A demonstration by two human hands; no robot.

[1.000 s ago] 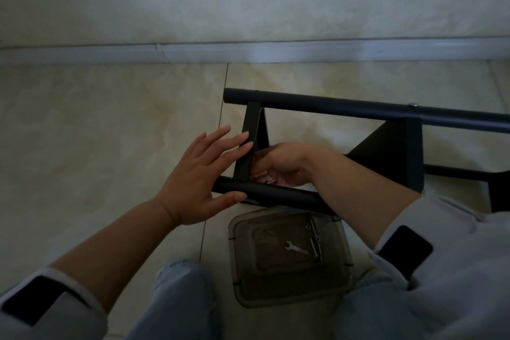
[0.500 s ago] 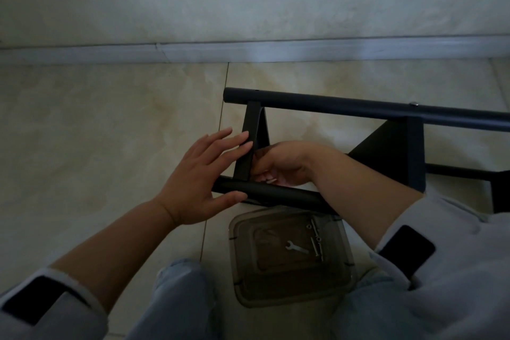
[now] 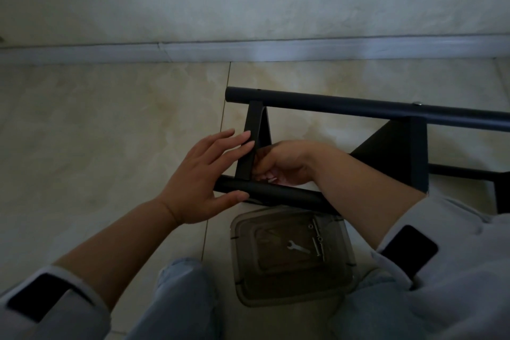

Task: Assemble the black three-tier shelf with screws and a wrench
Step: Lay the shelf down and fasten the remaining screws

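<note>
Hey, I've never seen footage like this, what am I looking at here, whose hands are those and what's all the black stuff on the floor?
There is no machine here. The picture comes from a camera worn on a person's head, looking down at their own two hands and knees. The black bars are a shelf frame lying on its side on the tiled floor. The left hand is flat, fingers straight, steadying the short crosspiece and the near tube. The right hand reaches behind that crosspiece with fingers curled; what it holds, if anything, is hidden. Nearer the knees sits a clear plastic box holding a small wrench and a few screws, not yet picked up.
</note>
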